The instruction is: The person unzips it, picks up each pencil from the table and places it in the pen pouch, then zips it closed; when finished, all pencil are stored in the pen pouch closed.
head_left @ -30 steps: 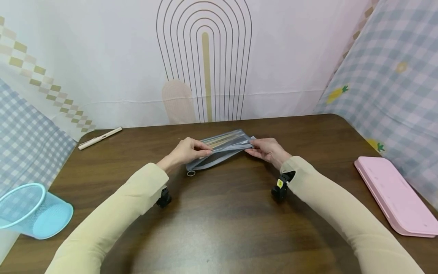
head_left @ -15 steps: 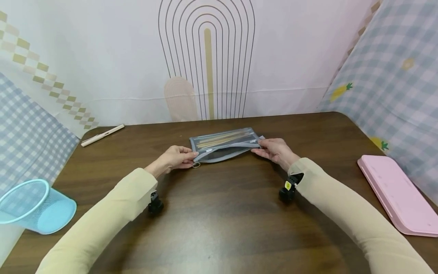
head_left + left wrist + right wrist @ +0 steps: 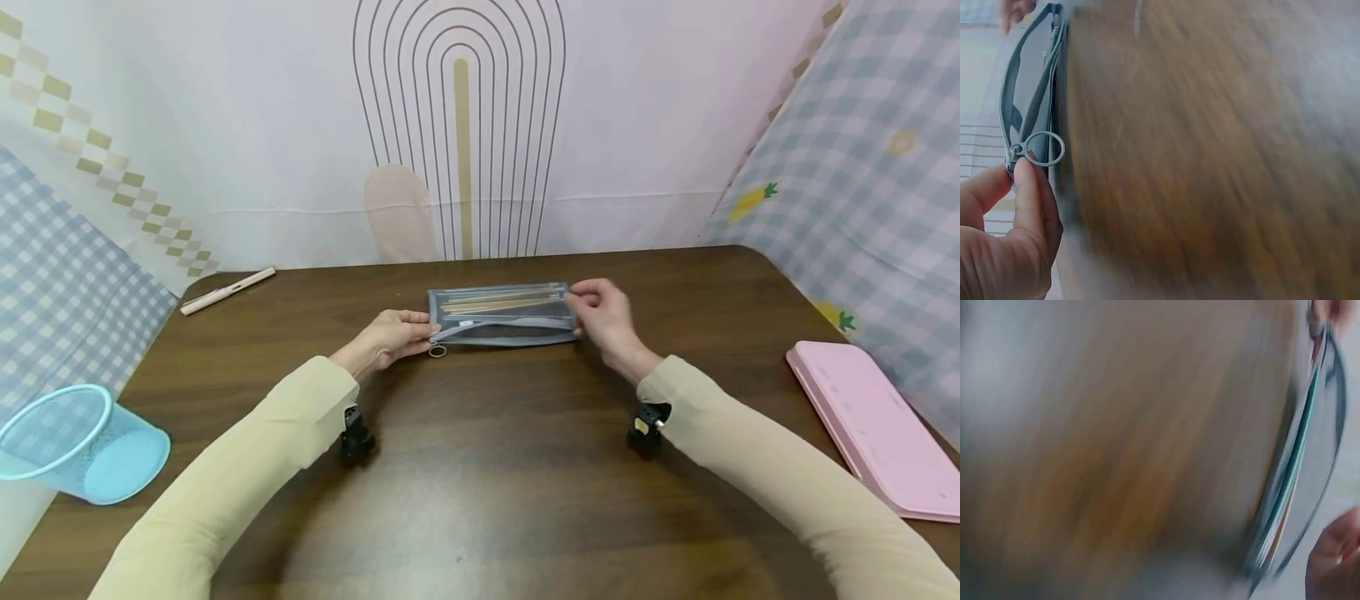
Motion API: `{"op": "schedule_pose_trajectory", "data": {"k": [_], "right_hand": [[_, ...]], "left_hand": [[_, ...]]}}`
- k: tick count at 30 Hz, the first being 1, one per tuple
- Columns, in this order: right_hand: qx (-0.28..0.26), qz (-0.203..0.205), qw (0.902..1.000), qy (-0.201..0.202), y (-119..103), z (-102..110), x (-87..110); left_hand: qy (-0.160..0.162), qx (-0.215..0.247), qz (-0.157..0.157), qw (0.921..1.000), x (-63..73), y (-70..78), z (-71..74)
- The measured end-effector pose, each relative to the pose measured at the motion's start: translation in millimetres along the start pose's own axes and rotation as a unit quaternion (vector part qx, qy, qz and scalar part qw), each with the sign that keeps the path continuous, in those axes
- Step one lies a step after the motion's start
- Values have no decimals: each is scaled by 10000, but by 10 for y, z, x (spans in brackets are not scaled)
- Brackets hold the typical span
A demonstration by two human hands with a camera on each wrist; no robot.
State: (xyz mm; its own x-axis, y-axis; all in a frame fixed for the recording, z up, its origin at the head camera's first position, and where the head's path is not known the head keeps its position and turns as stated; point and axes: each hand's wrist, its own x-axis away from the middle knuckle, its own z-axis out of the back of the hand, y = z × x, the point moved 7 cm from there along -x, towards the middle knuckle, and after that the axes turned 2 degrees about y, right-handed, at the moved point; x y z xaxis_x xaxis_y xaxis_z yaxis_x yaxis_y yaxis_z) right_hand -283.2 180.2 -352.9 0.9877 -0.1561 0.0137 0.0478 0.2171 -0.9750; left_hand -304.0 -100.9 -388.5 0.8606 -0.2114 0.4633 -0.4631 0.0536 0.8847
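Observation:
A grey see-through zip pouch (image 3: pixel 498 310) lies near the back of the table, its zipped side gaping towards me. Several long thin sticks or pens (image 3: pixel 487 302), pale and tan, show through its upper panel. My left hand (image 3: pixel 390 335) pinches the pouch's left front corner by the zip end. Beside those fingers, a metal ring (image 3: pixel 1045 149) hangs from the zip's end. My right hand (image 3: pixel 606 321) has thumb and finger at the pouch's upper right edge, apparently pinching it. The right wrist view is blurred, and the pouch's opening (image 3: pixel 1300 469) runs beside the curled fingers there.
At the back left lies a cream pen (image 3: pixel 227 292). A light blue mesh cup (image 3: pixel 123 454) rests on its side at the left edge. On the right is a pink flat case (image 3: pixel 873 425). A patterned cloth (image 3: pixel 637 125) hangs behind the brown table (image 3: pixel 480 500).
The left hand has shifted from the pouch's opening to its left corner. My right hand has moved up along the right edge. The pouch now lies straighter and flatter.

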Motion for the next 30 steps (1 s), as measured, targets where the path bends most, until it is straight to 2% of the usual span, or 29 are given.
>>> {"op": "schedule_pose_trajectory", "data": {"k": [1, 3, 6, 8, 13, 19, 25, 30], "right_hand": [[-138, 99, 9996, -209, -41, -130, 41], [-343, -2, 9957, -860, -84, -438, 153], [-434, -510, 9823, -1751, -82, -867, 352], [-570, -935, 9729, -2037, -46, -1080, 455], [-1009, -1617, 9609, -2010, 37, -1352, 565], [-1456, -1993, 9526, -1780, 124, -1452, 583], [-1537, -2050, 9517, -1693, 141, -1469, 627], [-1399, -1844, 9576, -1716, 101, -1438, 616]], "left_hand": [[4, 31, 0, 10000, 0, 3, -6], [7, 72, -15, 10000, -5, 7, -24], [29, 104, -21, 9999, -7, 16, -58], [52, 104, -4, 9999, -1, 23, -80], [66, 43, 32, 10000, 34, 42, -105], [121, 89, 52, 9999, 24, 36, -114], [120, 144, 4, 9998, 7, 21, -150], [146, 145, -132, 9997, 2, 25, -174]]}}
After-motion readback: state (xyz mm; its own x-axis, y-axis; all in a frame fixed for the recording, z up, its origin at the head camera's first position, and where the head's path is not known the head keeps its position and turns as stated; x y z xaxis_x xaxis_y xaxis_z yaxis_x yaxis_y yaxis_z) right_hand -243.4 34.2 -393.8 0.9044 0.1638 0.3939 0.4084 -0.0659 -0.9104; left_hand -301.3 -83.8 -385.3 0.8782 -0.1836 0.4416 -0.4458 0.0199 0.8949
